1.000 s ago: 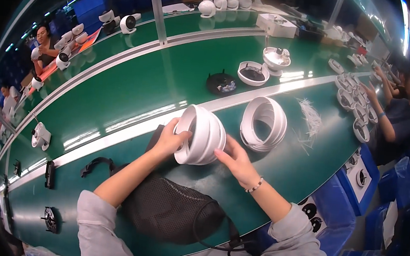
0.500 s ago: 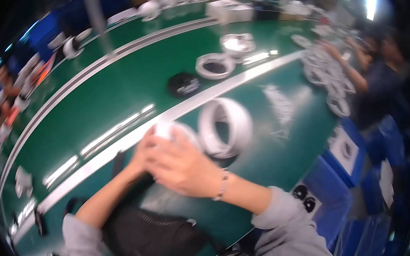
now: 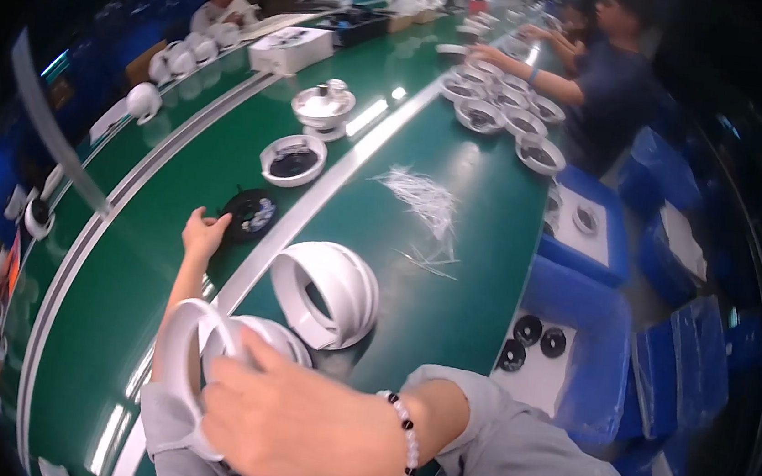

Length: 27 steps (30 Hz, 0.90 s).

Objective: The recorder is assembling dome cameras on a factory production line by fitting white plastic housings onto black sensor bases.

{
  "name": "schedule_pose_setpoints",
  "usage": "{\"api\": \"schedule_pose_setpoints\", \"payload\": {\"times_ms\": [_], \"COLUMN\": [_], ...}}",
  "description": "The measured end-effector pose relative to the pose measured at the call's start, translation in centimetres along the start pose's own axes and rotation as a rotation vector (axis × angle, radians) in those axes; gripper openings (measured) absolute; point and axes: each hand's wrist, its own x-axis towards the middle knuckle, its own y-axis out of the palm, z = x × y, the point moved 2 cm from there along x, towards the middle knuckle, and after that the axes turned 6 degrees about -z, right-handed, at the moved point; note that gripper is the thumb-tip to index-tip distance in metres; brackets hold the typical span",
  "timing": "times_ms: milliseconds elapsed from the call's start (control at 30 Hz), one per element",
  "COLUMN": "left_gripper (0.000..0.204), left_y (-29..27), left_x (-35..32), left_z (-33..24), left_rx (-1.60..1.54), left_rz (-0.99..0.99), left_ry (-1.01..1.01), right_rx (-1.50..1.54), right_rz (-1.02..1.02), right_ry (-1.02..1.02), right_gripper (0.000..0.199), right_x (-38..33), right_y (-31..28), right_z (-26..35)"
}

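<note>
My right hand (image 3: 309, 415), wearing a beaded bracelet, is closed on the rim of a white plastic ring (image 3: 179, 356) low in the picture. My left hand (image 3: 202, 235) reaches forward across the table. Its fingers are apart, with one fingertip at the left edge of a round black part (image 3: 253, 214) that has a pale patterned face. Just beyond my right hand is another white rounded part (image 3: 278, 340), half covered by the hand. A wide white ring-shaped housing (image 3: 358, 300) lies on its side to the right of it.
Thin white strips (image 3: 421, 201) lie on the green table (image 3: 484, 220). A white ring with a dark centre (image 3: 294, 161) and a silvery-white part (image 3: 323, 108) stand further off. A co-worker (image 3: 611, 86) handles several ring parts at far right. Blue bins (image 3: 595, 350) line the right edge.
My hands have come apart. The left has reached out to the round black part, while the right is nearer with the white ring. The whole view has swung to the right.
</note>
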Motion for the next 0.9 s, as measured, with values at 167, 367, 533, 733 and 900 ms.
{"api": "schedule_pose_setpoints", "payload": {"times_ms": [167,367,533,733,900], "left_gripper": [0.043,0.017,0.019,0.028,0.062], "left_y": [0.1,-3.8,-15.1,-26.8,-30.8], "left_x": [1.7,0.5,-7.0,-21.0,-31.9], "left_z": [-0.2,2.2,1.5,5.7,7.1], "left_rx": [0.083,-0.611,-0.684,-1.069,-0.956], "left_rz": [-0.004,0.263,-0.129,-0.422,-0.596], "left_ry": [0.013,-0.418,-0.337,-0.315,-0.201], "right_rx": [0.06,0.105,0.263,0.702,0.893], "right_rz": [-0.131,-0.189,-0.006,0.542,0.677], "right_ry": [-0.002,0.026,0.083,-0.329,-0.344], "right_gripper": [0.01,0.015,0.029,0.026,0.031], "right_x": [0.8,1.9,2.7,0.9,-0.1], "right_y": [-1.1,-1.4,-1.2,5.7,7.8], "right_z": [-0.2,-1.3,-0.7,7.0,10.2]}}
